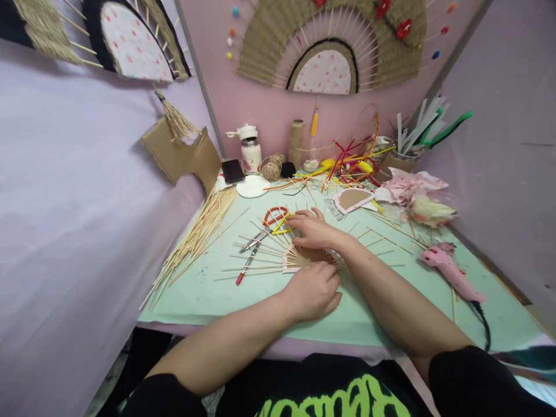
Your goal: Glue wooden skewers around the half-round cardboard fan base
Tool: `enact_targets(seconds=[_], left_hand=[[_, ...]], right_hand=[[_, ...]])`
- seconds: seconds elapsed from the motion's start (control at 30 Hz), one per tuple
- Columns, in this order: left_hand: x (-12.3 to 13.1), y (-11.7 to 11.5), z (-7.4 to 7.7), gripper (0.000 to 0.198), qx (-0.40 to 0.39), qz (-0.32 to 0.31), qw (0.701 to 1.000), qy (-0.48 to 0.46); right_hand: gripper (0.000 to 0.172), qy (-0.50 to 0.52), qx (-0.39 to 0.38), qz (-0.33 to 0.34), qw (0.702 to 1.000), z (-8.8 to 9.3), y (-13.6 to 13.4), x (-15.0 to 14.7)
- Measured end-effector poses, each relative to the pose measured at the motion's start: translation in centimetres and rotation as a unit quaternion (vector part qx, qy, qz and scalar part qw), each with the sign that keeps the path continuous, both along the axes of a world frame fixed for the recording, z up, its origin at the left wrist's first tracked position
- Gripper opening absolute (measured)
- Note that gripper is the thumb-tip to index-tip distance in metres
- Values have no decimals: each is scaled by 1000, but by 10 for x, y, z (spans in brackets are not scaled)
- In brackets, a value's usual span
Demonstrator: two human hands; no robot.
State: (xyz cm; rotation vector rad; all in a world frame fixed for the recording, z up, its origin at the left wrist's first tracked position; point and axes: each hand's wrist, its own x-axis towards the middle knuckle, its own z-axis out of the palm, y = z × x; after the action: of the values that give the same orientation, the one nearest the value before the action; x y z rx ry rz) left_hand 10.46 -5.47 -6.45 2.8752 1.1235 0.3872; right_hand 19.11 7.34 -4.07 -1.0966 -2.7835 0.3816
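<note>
A cardboard half-circle with a pink-and-white fabric rim lies on the table, thin wooden sticks fanning out from it. Curled over its straight lower edge is my left hand, fingers bent down on the card; their tips are hidden. My right hand rests across the upper sticks, fingers stretched out to the left and partly apart. Just left of that hand, red-handled scissors lie beneath the sticks. A pen with a red end lies under the sticks at the left.
A bundle of loose sticks covers the table's left side. At the right lies a pink glue gun with a black cord. Along the back stand a white bottle, twine balls, coloured pipe cleaners and another fabric-edged half-circle.
</note>
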Motion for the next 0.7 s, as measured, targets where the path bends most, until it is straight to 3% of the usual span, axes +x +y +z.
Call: enact_targets(seconds=[0.7], left_hand=[[0,0,2,28,-13,0,1000,3]], right_hand=[[55,15,-5,5,1000,2,1,1]])
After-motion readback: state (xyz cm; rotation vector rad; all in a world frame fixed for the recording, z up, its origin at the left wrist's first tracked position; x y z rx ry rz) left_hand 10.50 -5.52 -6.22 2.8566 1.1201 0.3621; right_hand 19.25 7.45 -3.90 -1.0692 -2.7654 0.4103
